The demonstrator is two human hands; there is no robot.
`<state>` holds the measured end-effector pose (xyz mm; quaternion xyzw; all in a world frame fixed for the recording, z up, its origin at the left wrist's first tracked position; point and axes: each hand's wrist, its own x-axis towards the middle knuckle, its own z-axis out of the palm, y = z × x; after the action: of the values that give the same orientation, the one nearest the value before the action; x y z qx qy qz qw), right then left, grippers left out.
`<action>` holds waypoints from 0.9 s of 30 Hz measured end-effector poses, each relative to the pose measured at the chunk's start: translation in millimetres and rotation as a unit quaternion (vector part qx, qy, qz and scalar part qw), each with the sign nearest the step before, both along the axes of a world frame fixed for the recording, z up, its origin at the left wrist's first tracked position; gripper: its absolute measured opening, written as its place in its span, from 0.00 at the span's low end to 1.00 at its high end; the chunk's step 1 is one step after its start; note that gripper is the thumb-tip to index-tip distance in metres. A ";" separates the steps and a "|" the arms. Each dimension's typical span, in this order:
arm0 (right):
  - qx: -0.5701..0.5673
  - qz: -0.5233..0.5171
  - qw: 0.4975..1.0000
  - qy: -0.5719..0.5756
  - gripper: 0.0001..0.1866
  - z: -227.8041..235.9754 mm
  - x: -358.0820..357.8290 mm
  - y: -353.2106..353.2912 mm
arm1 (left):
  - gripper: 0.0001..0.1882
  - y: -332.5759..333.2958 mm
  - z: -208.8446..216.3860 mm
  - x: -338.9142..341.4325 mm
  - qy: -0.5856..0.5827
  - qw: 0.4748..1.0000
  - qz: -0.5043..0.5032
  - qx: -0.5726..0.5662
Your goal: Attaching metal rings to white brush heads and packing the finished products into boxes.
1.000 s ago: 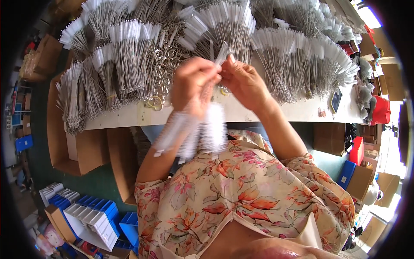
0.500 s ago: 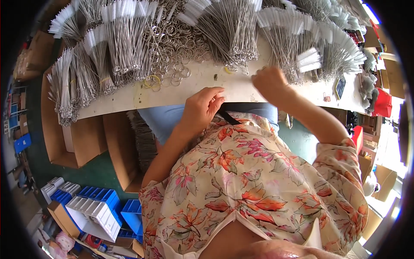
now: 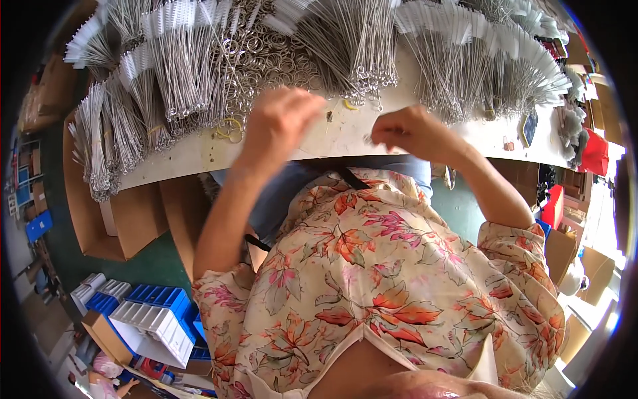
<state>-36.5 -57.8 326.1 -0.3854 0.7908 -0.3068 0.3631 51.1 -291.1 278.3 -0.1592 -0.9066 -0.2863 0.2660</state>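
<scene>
My left hand [image 3: 279,123] hovers over the front of a heap of metal split rings [image 3: 272,63], smeared by motion, so its grip cannot be read. To its right, my right hand [image 3: 409,130] is held above the table's front edge with fingers curled and thumb drawn in. Something tiny and shiny may show at its fingertips, too small to name. Beyond the hands lie bundles of wire-handled brushes with white bristles, among them a middle bundle [image 3: 362,60] with small loops at its near ends and a right bundle [image 3: 452,73].
More brush bundles [image 3: 179,66] crowd the left of the white table [image 3: 193,153]. A yellow band [image 3: 229,128] lies by the rings. A dark flat object [image 3: 530,128] and a red bag [image 3: 593,153] are at right. Cardboard boxes [image 3: 136,223] and blue-white bins [image 3: 153,322] stand below left.
My left hand has swung up and left from the table's edge to the rings. My right hand has shifted slightly left and down. A bright white bristle head beside the right bundle no longer shows.
</scene>
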 end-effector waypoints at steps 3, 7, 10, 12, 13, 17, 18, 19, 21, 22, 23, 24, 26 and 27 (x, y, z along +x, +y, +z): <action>0.187 0.065 0.918 0.344 0.05 -2.5 -2.3 -1.6 | 0.07 -30.3 -11.4 -17.8 -0.035 0.992 0.022 -0.116; 0.039 0.022 0.944 0.325 0.05 -34.7 4.6 -6.7 | 0.06 -36.6 -8.0 -32.6 -0.052 0.988 -0.005 -0.145; -0.048 -0.047 0.981 0.180 0.07 -20.7 9.3 -22.6 | 0.04 -40.4 -3.5 -31.9 -0.044 0.998 0.017 -0.040; -0.165 -0.140 0.976 -0.017 0.09 -4.9 8.8 -35.8 | 0.03 -40.7 9.1 -30.7 -0.066 0.984 0.073 0.149; -0.185 -0.151 0.969 -0.064 0.10 -1.2 4.9 -42.2 | 0.05 -38.7 16.7 -30.7 -0.104 0.951 0.063 0.283; -0.244 -0.196 0.948 -0.066 0.09 31.9 6.2 -69.0 | 0.07 -8.3 52.0 -13.2 -0.128 0.869 0.056 0.475; -0.263 -0.198 0.935 -0.129 0.09 38.0 7.7 -74.4 | 0.07 -1.1 54.1 -9.4 -0.120 0.852 0.062 0.505; -0.280 -0.199 0.919 -0.192 0.09 40.4 9.8 -78.6 | 0.07 4.2 53.1 -7.4 -0.104 0.847 0.060 0.518; -0.332 -0.176 0.919 -0.123 0.08 35.5 17.9 -83.1 | 0.06 11.3 48.6 -8.2 -0.065 0.853 0.066 0.514; -0.383 -0.153 0.910 -0.049 0.07 31.3 21.5 -84.9 | 0.05 12.3 46.8 -7.1 -0.026 0.858 0.068 0.508; -0.422 -0.138 0.892 0.089 0.03 25.9 24.3 -86.8 | 0.05 11.0 45.5 -3.1 -0.033 0.831 0.029 0.554; -0.421 -0.137 0.892 0.088 0.03 24.5 24.7 -86.3 | 0.05 9.3 51.1 0.5 -0.033 0.831 0.030 0.554; -0.437 -0.073 0.836 0.323 0.06 23.6 26.6 -82.7 | 0.06 5.3 69.7 9.3 -0.159 0.691 -0.093 0.698; -0.493 -0.039 0.776 0.392 0.11 18.6 21.9 -87.5 | 0.09 -0.1 70.0 14.0 -0.153 0.726 -0.119 0.659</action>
<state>-14.6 -145.3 344.6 -0.5674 0.6197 -0.4911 -0.2300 65.1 -291.2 348.3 -0.0046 -0.4916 -0.8618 0.1253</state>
